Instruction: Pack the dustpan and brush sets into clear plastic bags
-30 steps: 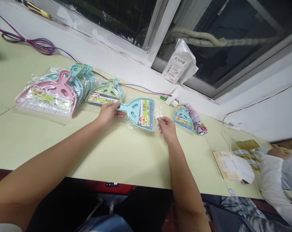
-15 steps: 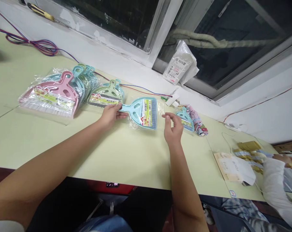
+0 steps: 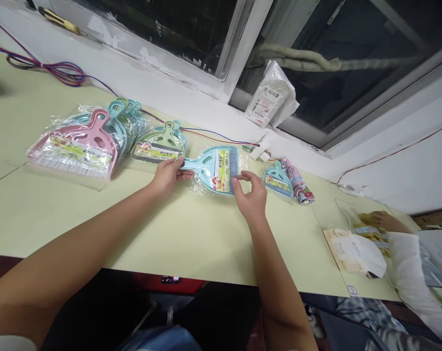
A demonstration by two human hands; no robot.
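Note:
A light-blue dustpan and brush set (image 3: 208,170) in clear wrap lies level above the table, its handle to the left and its blue bristles to the right. My left hand (image 3: 167,176) is closed round the handle. At the bristle end, my right hand (image 3: 252,192) pinches the wrapped edge, thumb on top; its other fingertips are partly hidden. Just beyond my left hand rests a green dustpan set (image 3: 162,141) with a blue one behind it. Further left a pink dustpan set (image 3: 82,144) fronts a row of blue and green ones. A smaller blue dustpan set (image 3: 277,180) lies right of my right hand.
A rolled patterned cloth (image 3: 297,180) lies beside the small set. Wires (image 3: 65,73) run along the wall, and a plastic-wrapped packet (image 3: 268,100) stands on the sill. On the right are a face-tissue pack (image 3: 349,251) and a co-worker's white sleeve (image 3: 407,265) near yellow bundles.
My right hand has moved left, from beside the blue dustpan set onto its bristle end. My left hand keeps its hold. The co-worker's arm has shifted, a hand now on the yellow bundles.

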